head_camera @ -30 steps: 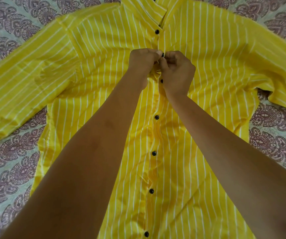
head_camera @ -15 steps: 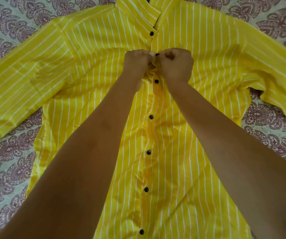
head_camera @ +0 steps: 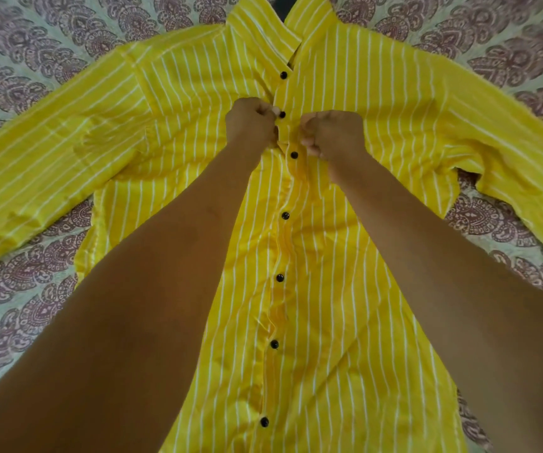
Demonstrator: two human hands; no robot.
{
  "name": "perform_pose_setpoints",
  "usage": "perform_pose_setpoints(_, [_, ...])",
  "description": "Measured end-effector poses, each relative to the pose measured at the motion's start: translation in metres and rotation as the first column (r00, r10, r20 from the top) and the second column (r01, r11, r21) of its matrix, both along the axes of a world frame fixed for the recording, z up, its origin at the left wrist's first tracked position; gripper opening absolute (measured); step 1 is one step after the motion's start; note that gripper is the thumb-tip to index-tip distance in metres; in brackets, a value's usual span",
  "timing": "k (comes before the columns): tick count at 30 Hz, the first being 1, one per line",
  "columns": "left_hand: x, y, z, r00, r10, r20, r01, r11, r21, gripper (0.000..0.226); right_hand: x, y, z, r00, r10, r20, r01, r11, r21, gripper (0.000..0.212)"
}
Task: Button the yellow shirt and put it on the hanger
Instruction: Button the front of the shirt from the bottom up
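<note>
Head view: left grip (head_camera: pixel 252 124) and right grip (head_camera: pixel 333 135) each pinch the shirt (head_camera: pixel 381 106) either side of its second button (head_camera: pixel 282 115)

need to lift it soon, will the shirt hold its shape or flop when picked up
Probably floppy: the shirt lies creased and bunches where the left hand and right hand pinch it. Likely light: the thin cloth wrinkles easily. The sleeves would probably dangle; they sprawl loosely on the bedsheet.

Bare forearms (head_camera: pixel 165 273), bare left grip (head_camera: pixel 252 125), bare right grip (head_camera: pixel 333 135)
</note>
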State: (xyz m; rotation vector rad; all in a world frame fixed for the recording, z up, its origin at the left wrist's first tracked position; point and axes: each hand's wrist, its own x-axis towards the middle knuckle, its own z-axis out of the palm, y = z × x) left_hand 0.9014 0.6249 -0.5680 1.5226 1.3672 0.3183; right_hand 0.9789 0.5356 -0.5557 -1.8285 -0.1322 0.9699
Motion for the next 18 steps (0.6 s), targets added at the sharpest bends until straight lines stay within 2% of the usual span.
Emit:
perform_pose_setpoints(4, [-0.015,-0.003,0.014,0.995,0.085,0.045,-0.082,0.994,-0.076,0.02,-0.018,-0.022,0.005,0.994,0.008,0.11,-0.007,1.0,-0.01,0.032])
perform_pose_setpoints(7, [-0.035,-0.022,0.028,0.996,0.077,0.037,-0.075,0.996,-0.045,0.022,-0.031,-0.05,0.02,0.979,0.049,0.196,-0.039,0.998,-0.053,0.027])
perform_pose_setpoints(11, [-0.074,-0.069,0.054,0.994,-0.003,0.106,0.005,1.0,-0.016,0.017,-0.054,-0.094,0.044,0.972,0.048,0.23,-0.039,0.998,-0.043,0.023])
perform_pose_setpoints(15, [-0.105,-0.116,0.093,0.991,-0.093,0.098,0.086,0.994,0.074,0.016,-0.08,-0.141,0.076,0.965,0.053,0.258,-0.038,0.997,-0.06,0.022])
perform_pose_setpoints(18, [-0.123,-0.156,0.115,0.976,-0.214,0.041,0.208,0.97,0.123,0.016,-0.103,-0.188,0.098,0.965,0.065,0.254,-0.035,0.992,-0.122,0.018])
